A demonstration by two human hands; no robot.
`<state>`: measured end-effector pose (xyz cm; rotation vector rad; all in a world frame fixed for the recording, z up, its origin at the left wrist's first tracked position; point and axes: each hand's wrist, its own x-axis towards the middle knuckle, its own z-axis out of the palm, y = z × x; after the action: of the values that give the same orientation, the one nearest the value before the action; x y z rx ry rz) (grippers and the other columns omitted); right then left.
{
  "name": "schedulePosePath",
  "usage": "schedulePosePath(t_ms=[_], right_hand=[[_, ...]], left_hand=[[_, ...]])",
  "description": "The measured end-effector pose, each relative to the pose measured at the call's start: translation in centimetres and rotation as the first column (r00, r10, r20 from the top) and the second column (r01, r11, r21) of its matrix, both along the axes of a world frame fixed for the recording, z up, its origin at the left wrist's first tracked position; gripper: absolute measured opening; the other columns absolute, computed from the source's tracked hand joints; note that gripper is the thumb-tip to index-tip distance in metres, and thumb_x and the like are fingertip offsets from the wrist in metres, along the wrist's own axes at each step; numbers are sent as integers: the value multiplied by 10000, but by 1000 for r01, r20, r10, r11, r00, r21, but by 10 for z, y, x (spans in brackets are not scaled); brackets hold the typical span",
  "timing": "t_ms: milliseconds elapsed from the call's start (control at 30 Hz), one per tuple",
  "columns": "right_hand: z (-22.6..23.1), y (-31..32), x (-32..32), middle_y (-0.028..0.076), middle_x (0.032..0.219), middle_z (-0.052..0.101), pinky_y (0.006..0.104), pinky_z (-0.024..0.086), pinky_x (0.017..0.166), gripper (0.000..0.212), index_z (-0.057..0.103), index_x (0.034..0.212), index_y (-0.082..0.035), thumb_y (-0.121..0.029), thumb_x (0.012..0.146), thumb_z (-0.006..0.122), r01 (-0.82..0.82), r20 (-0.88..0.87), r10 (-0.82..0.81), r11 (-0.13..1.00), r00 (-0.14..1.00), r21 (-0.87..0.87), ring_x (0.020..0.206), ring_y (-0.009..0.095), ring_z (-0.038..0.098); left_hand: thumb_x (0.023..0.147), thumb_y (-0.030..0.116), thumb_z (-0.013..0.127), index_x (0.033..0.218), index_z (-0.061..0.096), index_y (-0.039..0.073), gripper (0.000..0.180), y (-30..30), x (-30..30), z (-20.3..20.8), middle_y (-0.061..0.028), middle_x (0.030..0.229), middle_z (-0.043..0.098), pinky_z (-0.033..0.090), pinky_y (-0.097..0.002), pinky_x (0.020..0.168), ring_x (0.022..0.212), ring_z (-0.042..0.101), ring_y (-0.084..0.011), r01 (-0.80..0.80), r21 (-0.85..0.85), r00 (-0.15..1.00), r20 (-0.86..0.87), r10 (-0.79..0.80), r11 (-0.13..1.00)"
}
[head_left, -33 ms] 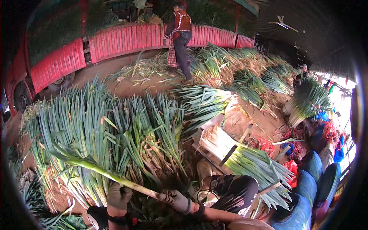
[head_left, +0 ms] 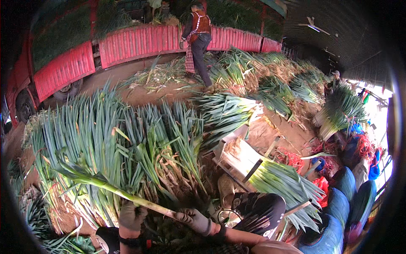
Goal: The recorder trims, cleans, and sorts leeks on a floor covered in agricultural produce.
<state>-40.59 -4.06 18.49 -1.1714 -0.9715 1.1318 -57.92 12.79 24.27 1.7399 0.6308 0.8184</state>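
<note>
A long green onion slants across in front of me, its green leaves to the upper left and its pale root end to the lower right. My right hand, in a grey glove, is closed round that root end. Just under the middle of the stalk is my left hand, also gloved, its fingers curled in and touching the stalk. What those fingers pinch is hidden. Beyond the hands, upright bunches of green onions stand packed together.
Right of my knee, trimmed green onions lie in a metal rack. Blue bundles and red twine are at the right. Farther back, a person stands by a red-sided truck, near heaped green onions.
</note>
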Motion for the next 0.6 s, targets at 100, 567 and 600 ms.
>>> schedulePosePath(t_ms=[100, 567, 600], right_hand=[[33, 2, -13, -18, 727, 521, 246, 392, 610, 339, 623, 935, -19, -356, 918, 584, 80, 143, -87, 996, 986, 49, 692, 68, 446], [66, -7, -4, -16, 720, 526, 248, 415, 604, 355, 612, 942, -5, -358, 920, 580, 99, 162, -109, 993, 981, 67, 686, 67, 478], [59, -3, -5, -19, 718, 516, 245, 408, 602, 388, 613, 949, -6, -390, 928, 557, 24, 95, -24, 1000, 995, -2, 684, 63, 470]], left_hand=[[848, 130, 555, 988, 585, 6, 189, -21, 7, 9, -77, 877, 594, 457, -370, 784, 809, 579, -251, 290, 650, 943, -321, -93, 702], [942, 436, 427, 1215, 497, 64, 467, 0, 28, -11, -103, 1080, 617, 487, -263, 644, 806, 587, -148, 44, -243, 789, 604, 116, 969], [949, 457, 416, 1228, 492, 69, 484, 11, 27, -11, -104, 1092, 619, 491, -252, 626, 800, 588, -138, 37, -292, 739, 651, 170, 956]])
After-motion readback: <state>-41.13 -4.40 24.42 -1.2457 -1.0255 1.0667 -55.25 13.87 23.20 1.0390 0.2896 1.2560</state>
